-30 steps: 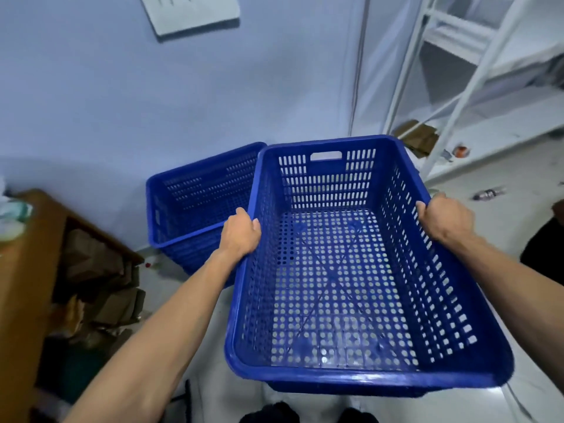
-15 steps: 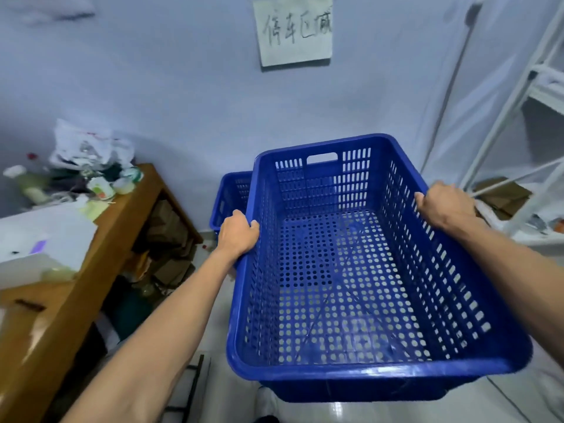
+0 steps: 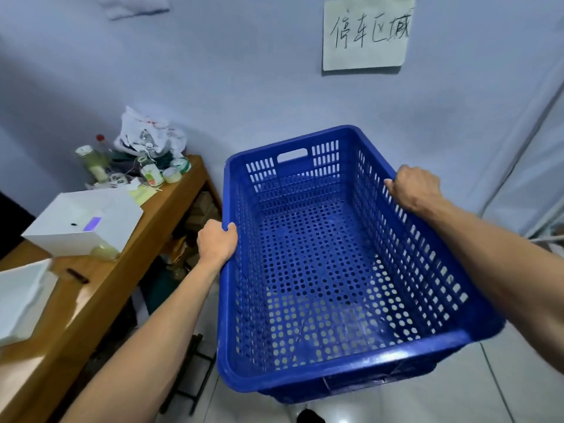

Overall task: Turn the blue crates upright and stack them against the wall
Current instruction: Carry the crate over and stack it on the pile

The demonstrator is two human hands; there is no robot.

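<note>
From the head view, a person holds a blue crate (image 3: 320,270) in the air in front of the body, open side up, so it is already upright. Its long axis points away toward the wall (image 3: 244,87), the end with the handle slot farthest off. The left hand (image 3: 217,241) is curled over the rim of the left long side, a little past the middle, thumb inside and fingers out of sight below the lip. The right hand (image 3: 416,190) is clamped in the same way on the right long rim, farther toward the wall end. The hands are well apart, with the whole width of the crate between them. This grip on opposite rims looks chosen to keep the load level and steer it, and the crate tilts only slightly, its near end lower. It touches neither the wall nor the tiled floor (image 3: 457,398) and hangs just beside the right edge of a wooden surface (image 3: 122,270). A white box (image 3: 82,222) sits at the surface's middle, and bottles and a crumpled bag (image 3: 146,148) crowd its far corner. A handwritten paper sign (image 3: 366,35) is stuck to the wall above the crate. No second crate shows, so whether a stack waits below cannot be told. My judgement: turning is done and setting down against the wall remains.
</note>
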